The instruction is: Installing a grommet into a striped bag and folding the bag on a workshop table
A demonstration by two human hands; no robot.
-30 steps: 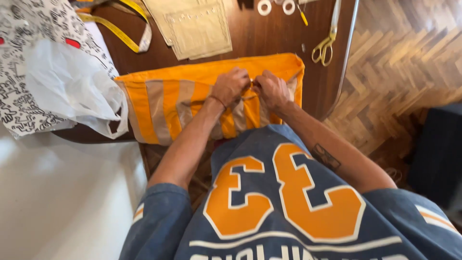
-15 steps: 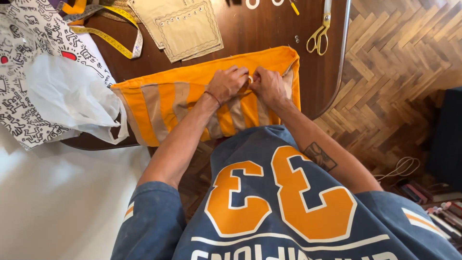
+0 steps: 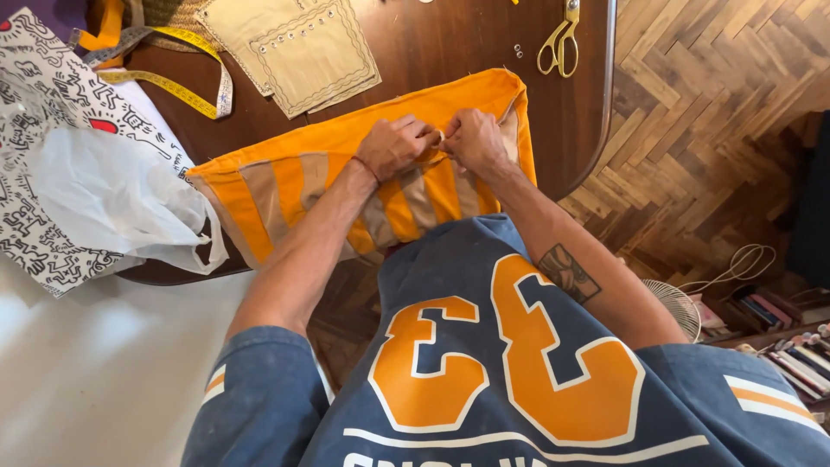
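Pinching the orange striped cloth with both hands, the person works near its top edge. The left hand and the right hand sit close together, fingertips touching, both closed tight on a fold of the cloth. The cloth lies spread on the dark brown counter, with its near part hanging off the counter's edge toward the person. Gold scissors lie farther back on the counter, to the right. A tan cloth piece lies behind the orange cloth. A yellow measuring tape curls on the left, near a white plastic bag.
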